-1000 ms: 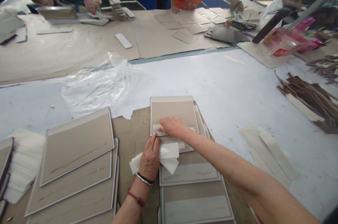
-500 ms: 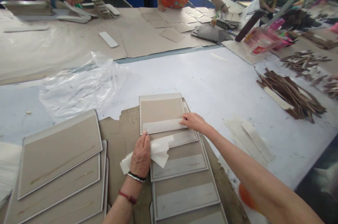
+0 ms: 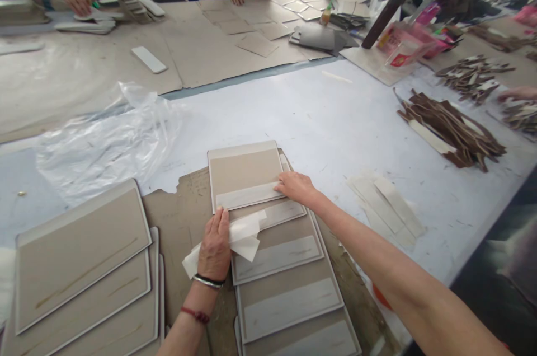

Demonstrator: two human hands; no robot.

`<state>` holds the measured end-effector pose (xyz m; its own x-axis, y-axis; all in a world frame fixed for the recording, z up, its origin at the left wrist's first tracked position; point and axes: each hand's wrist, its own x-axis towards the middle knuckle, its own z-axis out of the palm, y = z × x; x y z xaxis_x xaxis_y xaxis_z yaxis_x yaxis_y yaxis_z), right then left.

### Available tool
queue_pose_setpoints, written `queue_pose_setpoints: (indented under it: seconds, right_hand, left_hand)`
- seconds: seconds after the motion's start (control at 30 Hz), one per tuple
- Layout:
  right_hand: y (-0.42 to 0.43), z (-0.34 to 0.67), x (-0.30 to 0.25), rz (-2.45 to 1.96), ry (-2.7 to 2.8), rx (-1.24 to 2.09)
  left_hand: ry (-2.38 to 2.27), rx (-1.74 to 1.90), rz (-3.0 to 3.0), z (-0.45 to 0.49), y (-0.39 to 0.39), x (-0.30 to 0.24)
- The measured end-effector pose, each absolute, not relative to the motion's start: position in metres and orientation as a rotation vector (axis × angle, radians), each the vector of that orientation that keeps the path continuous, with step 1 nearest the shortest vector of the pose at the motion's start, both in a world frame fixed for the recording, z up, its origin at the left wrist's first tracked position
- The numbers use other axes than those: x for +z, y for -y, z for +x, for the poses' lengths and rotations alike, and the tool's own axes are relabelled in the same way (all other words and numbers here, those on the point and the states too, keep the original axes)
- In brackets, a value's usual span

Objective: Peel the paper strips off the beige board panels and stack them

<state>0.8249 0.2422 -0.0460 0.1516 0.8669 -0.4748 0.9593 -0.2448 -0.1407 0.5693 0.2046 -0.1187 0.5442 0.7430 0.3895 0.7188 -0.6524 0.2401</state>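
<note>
A row of overlapping tan cards with white borders runs toward me; the top card (image 3: 244, 168) lies farthest. A white strip (image 3: 247, 196) lies along its near edge. My right hand (image 3: 297, 187) rests at the strip's right end, fingers pressed flat on it. My left hand (image 3: 215, 244) lies flat, fingers together, on loose white paper strips (image 3: 245, 231) at the left edge of the second card (image 3: 285, 213). More cards (image 3: 289, 303) with strips lie nearer me.
A stack of larger tan cards (image 3: 79, 255) sits at the left. Crumpled clear plastic (image 3: 100, 143) lies beyond. Peeled white strips (image 3: 388, 210) lie at the right, brown pieces (image 3: 453, 129) farther right. Other people work across the table (image 3: 356, 115).
My right hand slid from the strip's left end to its right end, and the strip now lies flat across the top card. The left hand has stayed on the loose strips.
</note>
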Motion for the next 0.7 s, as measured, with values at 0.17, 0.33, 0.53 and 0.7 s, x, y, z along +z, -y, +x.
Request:
queue_pose_setpoints:
  seconds: [0.17, 0.33, 0.53, 0.7]
  right_hand:
    - [-0.244, 0.82, -0.045, 2.219, -1.788, -0.677]
    - [-0.239, 0.819, -0.036, 2.209, -1.782, -0.619]
    - [-0.238, 0.809, -0.033, 2.367, -1.824, -0.364]
    - [-0.259, 0.766, -0.051, 2.45, -1.773, -1.609]
  left_hand:
    - [-1.286, 0.707, 2.739, 0.57, -0.205, -0.117]
    - [-1.321, 0.692, 2.729, 0.57, -0.204, -0.12]
    - [-1.441, 0.572, 2.633, 0.576, -0.201, -0.121]
    - [-1.524, 0.507, 2.582, 0.584, -0.199, -0.116]
